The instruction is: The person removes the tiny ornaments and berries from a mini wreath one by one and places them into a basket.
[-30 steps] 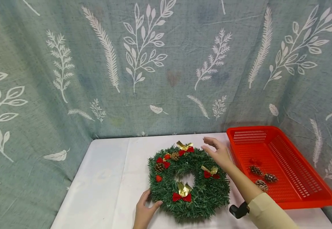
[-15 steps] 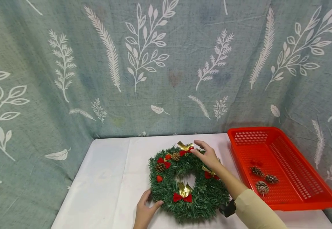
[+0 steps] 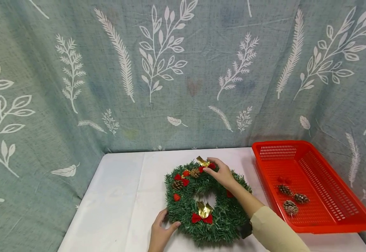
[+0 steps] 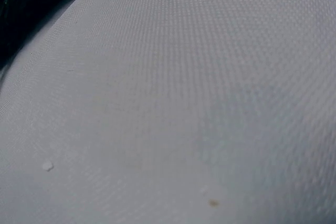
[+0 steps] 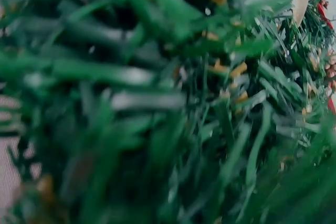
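Head view shows a desk [image 3: 116,196] with a white cloth on it, and a blue-green curtain [image 3: 183,70] with white leaves behind it and at both sides. A left hand [image 3: 161,231] rests on the near left side of a green wreath [image 3: 223,220], with its thumb and fingers wide apart. The left wrist view is mostly white cloth, with a dark patch in its top left corner. The wreath lies flat around the middle of the desk, close to the back edge. Along its left side sit a small red thing [image 3: 176,197] and a brown pine cone [image 3: 178,185], and a near bow [image 3: 203,214] is on its front part. A right hand [image 3: 223,174] is at the top bow [image 3: 203,162], which is gold and red. Its thumb and fingers are a little apart around the bow; I cannot tell if they pinch it. The right wrist view is full of blurry green needles. A red basket [image 3: 343,229] fills the back right corner, with three speckled pine cones [image 3: 290,208] inside.
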Demonstrator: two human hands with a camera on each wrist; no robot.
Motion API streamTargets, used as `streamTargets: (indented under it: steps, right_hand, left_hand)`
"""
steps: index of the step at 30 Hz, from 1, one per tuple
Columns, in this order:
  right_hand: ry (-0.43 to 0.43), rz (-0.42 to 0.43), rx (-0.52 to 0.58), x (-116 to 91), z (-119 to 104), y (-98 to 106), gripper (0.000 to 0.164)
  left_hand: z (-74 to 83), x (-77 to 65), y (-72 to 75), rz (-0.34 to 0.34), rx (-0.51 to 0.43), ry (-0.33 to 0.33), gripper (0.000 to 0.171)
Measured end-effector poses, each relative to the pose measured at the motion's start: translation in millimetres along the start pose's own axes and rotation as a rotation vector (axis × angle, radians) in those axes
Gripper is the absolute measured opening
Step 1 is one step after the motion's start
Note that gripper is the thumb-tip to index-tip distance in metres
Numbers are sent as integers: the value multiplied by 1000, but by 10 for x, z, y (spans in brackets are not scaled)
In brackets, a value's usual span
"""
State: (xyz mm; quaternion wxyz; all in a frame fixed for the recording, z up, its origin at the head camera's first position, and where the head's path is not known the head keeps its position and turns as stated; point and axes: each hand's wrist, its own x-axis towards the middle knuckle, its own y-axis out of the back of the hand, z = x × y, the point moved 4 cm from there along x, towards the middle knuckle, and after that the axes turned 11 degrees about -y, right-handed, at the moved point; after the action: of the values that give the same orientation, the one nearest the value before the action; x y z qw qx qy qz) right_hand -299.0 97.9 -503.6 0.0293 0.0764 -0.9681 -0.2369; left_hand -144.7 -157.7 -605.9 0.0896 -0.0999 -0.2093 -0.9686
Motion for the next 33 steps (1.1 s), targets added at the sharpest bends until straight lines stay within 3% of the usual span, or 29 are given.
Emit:
streamTargets:
  steps: [19, 28, 33]
  right_hand:
    - [83, -95, -105, 54, -112, -342, 62]
    - [100, -123, -130, 42, -124, -443, 62]
    - [90, -149, -136, 36, -112, -498, 61]
  left_hand:
    - [16, -4, -2, 43, 14, -76, 63]
    - [34, 1, 0, 18, -25, -33, 63]
    - [25, 0, 0, 15, 0, -33, 64]
